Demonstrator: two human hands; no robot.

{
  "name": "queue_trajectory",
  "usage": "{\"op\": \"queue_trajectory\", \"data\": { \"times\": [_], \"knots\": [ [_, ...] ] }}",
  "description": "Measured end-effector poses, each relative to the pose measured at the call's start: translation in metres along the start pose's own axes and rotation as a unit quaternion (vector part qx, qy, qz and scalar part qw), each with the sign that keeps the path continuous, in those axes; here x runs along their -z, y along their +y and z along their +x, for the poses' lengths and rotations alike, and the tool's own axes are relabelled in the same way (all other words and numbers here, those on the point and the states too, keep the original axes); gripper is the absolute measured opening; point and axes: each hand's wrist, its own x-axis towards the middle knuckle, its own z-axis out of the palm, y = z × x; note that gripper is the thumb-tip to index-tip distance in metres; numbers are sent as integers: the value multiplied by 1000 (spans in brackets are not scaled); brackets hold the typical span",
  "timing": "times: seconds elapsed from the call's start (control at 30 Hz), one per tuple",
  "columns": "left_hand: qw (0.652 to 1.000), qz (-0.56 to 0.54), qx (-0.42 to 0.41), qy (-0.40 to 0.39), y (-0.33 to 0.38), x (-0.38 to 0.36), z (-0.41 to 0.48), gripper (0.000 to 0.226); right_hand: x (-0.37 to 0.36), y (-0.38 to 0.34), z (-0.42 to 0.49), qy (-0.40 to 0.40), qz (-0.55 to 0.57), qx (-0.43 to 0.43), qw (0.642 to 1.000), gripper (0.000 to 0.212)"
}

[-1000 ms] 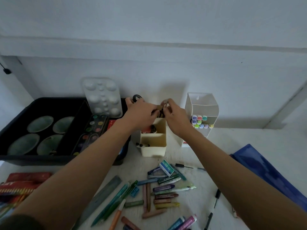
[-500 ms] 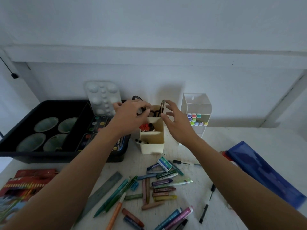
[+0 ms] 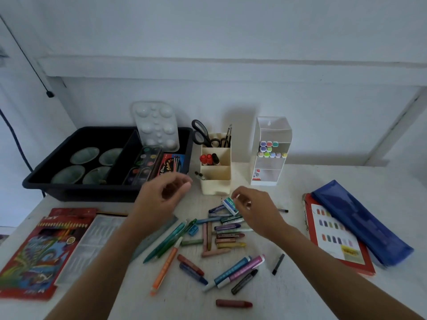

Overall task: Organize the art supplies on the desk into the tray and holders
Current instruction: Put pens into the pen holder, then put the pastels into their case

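My left hand (image 3: 161, 197) hovers with loosely curled fingers in front of the black tray (image 3: 108, 189), holding nothing. The fingertips of my right hand (image 3: 256, 210) curl just over a small blue-and-white box (image 3: 230, 205) at the far end of a scattered pile of crayons (image 3: 223, 233); no grip is visible. Behind both hands stands the cream holder (image 3: 216, 182) with scissors (image 3: 199, 133), thin brushes (image 3: 228, 135) and red markers (image 3: 206, 158) in it. To its right is the clear holder (image 3: 271, 172) with pastel markers.
The tray holds round dishes, a watercolour set (image 3: 143, 167) and a white palette (image 3: 157, 125) leaning upright. Pens (image 3: 166, 241), a ruler (image 3: 147, 243) and glue sticks (image 3: 240, 267) lie near me. A pencil box (image 3: 39, 250) lies left, a blue pouch (image 3: 360, 224) on a red box right.
Both hands have left the top of the cream holder and come down toward me over the desk. The brushes now stand in its back compartment.
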Motion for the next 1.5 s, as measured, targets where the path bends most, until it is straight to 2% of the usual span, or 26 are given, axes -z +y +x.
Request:
{"op": "queue_trajectory", "data": {
  "times": [0.07, 0.13, 0.23, 0.3, 0.43, 0.6, 0.8, 1.07, 1.37, 1.5],
  "knots": [
    [997, 7, 45, -58, -9, -11, -21, 11, -8, 14, -12, -6, -49, -13, 999, 17],
    [987, 86, 78, -116, -25, -25, -38, 11, -14, 27, -20, -6, -101, -24, 995, 26],
    [968, 166, 105, -156, -46, -44, -59, 32, -23, 36, -27, -23, -159, -33, 986, 42],
    [965, 189, 96, -155, -53, -54, -65, 40, -26, 37, -29, -29, -182, -43, 982, 47],
    [953, 243, 89, -157, -54, -62, -62, 43, -30, 36, -26, -28, -207, -48, 977, 48],
    [953, 242, 86, -159, -52, -69, -53, 39, -28, 36, -19, -17, -235, -55, 970, 43],
    [953, 238, 72, -171, -43, -86, -33, 46, -30, 36, -18, -12, -241, -65, 968, 39],
    [933, 263, 34, -244, -39, -115, -15, 48, -26, 33, -19, -18, -241, -87, 966, 40],
    [959, 223, 54, -165, -53, -112, -14, 33, -26, 44, -22, 23, -149, -112, 982, 40],
    [963, 210, 38, -164, -49, -114, -7, 41, -24, 51, -21, 41, -132, -113, 984, 35]
  ]
}}
